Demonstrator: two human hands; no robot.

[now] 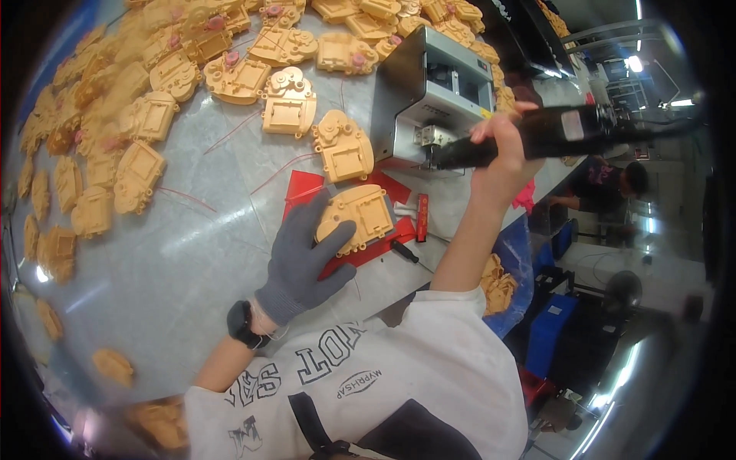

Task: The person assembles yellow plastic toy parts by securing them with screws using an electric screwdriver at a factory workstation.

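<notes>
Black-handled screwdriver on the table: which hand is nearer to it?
Left. The gloved left hand holds a tan housing just left of the screwdriver; the bare right hand is farther off, up and right, around a black tool.

Left fingers (339, 238) partly hide housing (372, 215); tip of black tool (529, 142) indistinct; upper-left parts (115, 73) blurred.

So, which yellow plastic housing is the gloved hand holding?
The yellow plastic housing over the red mat: the grey-gloved left hand grips it; the others are unheld.
</notes>
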